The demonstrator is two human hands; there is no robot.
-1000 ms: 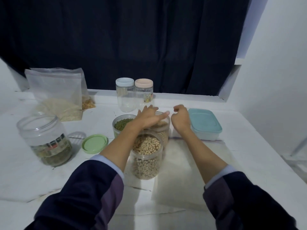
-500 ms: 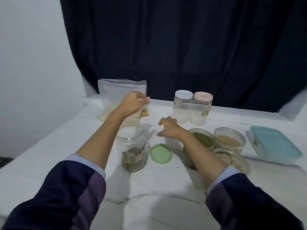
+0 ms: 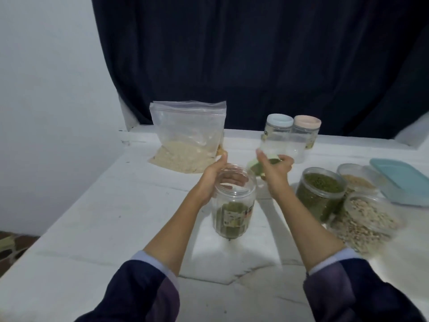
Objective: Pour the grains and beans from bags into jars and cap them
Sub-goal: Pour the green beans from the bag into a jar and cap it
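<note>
The left hand (image 3: 212, 176) wraps around the upper part of an open clear jar (image 3: 233, 203), its fingers visible through the plastic behind the mouth. The jar is upright with its long axis close to vertical, mouth pointing up and leaning slightly away from the person; a small amount of green beans lies in its bottom behind a label. It stands in the middle of the white desk (image 3: 97, 228), though whether its base touches the surface or is just lifted cannot be told. The right hand (image 3: 276, 169) pinches a pale green lid (image 3: 256, 168) just beyond and to the right of the jar mouth, the lid tilted on edge rather than flat. To the right stand three uncapped jars: one full of green beans (image 3: 319, 196), one of pale grain (image 3: 357, 180) behind it, and one of larger light beans (image 3: 369, 219) nearest. Two capped jars, one with a pale blue lid (image 3: 278, 131) and one with a pink lid (image 3: 306, 133), stand at the back, beside a zip bag of pale grain (image 3: 188, 138). A teal-lidded box (image 3: 404, 182) sits at the far right.
</note>
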